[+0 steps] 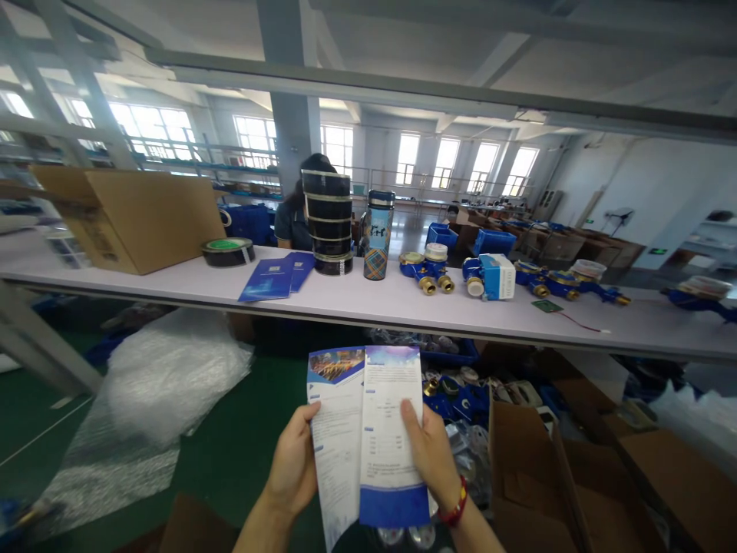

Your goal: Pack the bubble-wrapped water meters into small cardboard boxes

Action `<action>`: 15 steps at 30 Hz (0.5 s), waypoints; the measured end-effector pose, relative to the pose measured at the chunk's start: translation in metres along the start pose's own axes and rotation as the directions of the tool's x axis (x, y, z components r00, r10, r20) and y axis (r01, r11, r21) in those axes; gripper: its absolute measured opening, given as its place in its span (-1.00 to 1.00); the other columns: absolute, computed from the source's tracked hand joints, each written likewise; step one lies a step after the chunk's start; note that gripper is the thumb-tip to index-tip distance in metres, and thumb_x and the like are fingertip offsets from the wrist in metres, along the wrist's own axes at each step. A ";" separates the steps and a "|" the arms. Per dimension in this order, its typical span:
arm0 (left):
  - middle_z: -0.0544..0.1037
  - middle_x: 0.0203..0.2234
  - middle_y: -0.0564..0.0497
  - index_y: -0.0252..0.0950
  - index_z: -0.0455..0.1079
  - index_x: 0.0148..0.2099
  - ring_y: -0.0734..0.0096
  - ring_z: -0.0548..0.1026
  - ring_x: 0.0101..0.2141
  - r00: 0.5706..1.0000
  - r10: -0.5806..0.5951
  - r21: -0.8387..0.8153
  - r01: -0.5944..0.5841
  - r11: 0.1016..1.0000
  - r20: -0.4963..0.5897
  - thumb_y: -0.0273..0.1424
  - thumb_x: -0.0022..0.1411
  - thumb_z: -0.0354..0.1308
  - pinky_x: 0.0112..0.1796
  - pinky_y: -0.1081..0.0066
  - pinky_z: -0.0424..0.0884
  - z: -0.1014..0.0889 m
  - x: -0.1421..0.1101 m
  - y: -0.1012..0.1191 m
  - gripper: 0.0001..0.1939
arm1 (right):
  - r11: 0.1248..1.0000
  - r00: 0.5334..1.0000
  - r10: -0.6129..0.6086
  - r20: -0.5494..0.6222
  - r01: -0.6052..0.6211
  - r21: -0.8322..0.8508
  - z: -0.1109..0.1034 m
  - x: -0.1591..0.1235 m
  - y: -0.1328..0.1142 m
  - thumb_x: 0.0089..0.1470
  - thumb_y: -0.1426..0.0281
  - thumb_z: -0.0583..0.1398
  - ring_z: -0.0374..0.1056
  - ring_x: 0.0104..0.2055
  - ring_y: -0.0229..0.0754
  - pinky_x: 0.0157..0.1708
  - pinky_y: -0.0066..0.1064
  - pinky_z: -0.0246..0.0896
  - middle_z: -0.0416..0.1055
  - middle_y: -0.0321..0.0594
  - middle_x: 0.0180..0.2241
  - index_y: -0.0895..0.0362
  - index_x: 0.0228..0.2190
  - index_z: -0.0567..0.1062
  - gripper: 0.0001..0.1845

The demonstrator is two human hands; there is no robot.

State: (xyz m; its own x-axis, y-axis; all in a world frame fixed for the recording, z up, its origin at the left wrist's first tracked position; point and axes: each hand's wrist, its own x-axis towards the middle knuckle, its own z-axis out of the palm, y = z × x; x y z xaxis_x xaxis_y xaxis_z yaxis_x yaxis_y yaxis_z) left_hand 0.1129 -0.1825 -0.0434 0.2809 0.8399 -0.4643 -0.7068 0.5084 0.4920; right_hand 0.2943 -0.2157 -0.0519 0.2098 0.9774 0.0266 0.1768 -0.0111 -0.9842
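Sitting on the shelf (322,303) are a closed cardboard box (135,219), a stack of black tape rolls (327,223), a flask (378,234) and blue water meters (429,273). Below it, an open carton (535,476) stands beside a blue bin (454,384) of meter parts. Both forearms rise from the bottom edge. The left hand (293,465) pinches one leaflet (337,445) by its edge; the right hand (429,453), thumb on top, grips another leaflet (391,434) overlapping it, held mid-air below the shelf.
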 end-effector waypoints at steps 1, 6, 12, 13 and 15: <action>0.57 -0.36 -0.06 -0.40 0.44 -0.25 0.13 0.51 -0.22 0.999 0.042 0.038 -0.040 0.998 -0.031 -0.45 0.05 0.08 -0.15 0.19 0.42 -0.003 -0.001 0.001 -0.80 | 1.000 1.000 0.001 -0.001 -0.001 -0.010 -0.003 0.001 0.002 0.11 0.10 0.01 0.39 -0.20 -0.04 -0.17 -0.24 0.29 0.46 0.00 -0.19 0.23 -0.13 0.42 -0.49; 0.58 -0.41 0.02 -0.34 0.41 -0.40 0.16 0.52 -0.25 0.989 0.136 0.133 -0.129 0.983 -0.051 -0.57 -0.03 0.17 -0.18 0.22 0.43 -0.014 -0.003 0.008 -0.92 | 0.997 1.000 -0.002 -0.009 0.001 -0.078 -0.007 0.001 -0.001 0.09 0.08 0.01 0.39 -0.22 -0.03 -0.21 -0.25 0.31 0.47 0.00 -0.21 0.23 -0.15 0.44 -0.49; 0.48 -0.13 -0.18 -0.33 0.38 -0.04 0.08 0.41 -0.08 0.886 -0.081 0.266 -0.050 0.963 0.457 0.00 0.15 -0.08 -0.13 0.16 0.35 -0.015 -0.005 -0.005 -0.43 | 0.988 0.996 0.053 -0.068 -0.062 -0.145 -0.007 -0.003 0.007 -0.01 -0.03 0.05 0.39 -0.25 0.04 -0.24 -0.25 0.32 0.49 0.01 -0.27 0.22 -0.23 0.48 -0.41; 0.47 -0.12 -0.20 -0.33 0.37 -0.01 0.09 0.42 -0.09 0.854 -0.084 0.356 -0.124 0.926 0.514 0.00 0.11 0.01 -0.13 0.19 0.35 -0.015 -0.003 -0.009 -0.43 | 0.989 0.995 0.068 -0.073 -0.077 -0.124 -0.006 -0.002 0.011 -0.07 -0.06 0.08 0.39 -0.27 0.05 -0.28 -0.25 0.33 0.50 0.00 -0.30 0.21 -0.26 0.50 -0.39; 0.48 -0.14 -0.19 -0.33 0.35 0.00 0.14 0.44 -0.14 0.829 -0.006 0.480 -0.318 0.818 0.559 -0.13 0.00 0.21 -0.15 0.27 0.35 -0.014 0.001 -0.009 -0.45 | 0.995 0.995 0.071 -0.074 -0.076 -0.068 -0.003 0.001 0.021 -0.18 -0.10 0.14 0.40 -0.36 0.03 -0.36 -0.28 0.34 0.51 -0.04 -0.40 0.18 -0.32 0.52 -0.38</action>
State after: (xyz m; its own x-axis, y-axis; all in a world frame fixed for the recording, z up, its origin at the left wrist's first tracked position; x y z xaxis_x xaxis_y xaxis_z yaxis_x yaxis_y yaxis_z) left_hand 0.1102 -0.1885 -0.0584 0.6001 0.7995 0.0242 -0.3555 0.2395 0.9035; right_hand 0.3015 -0.2159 -0.0720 0.2924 0.9558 -0.0304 0.2255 -0.0998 -0.9691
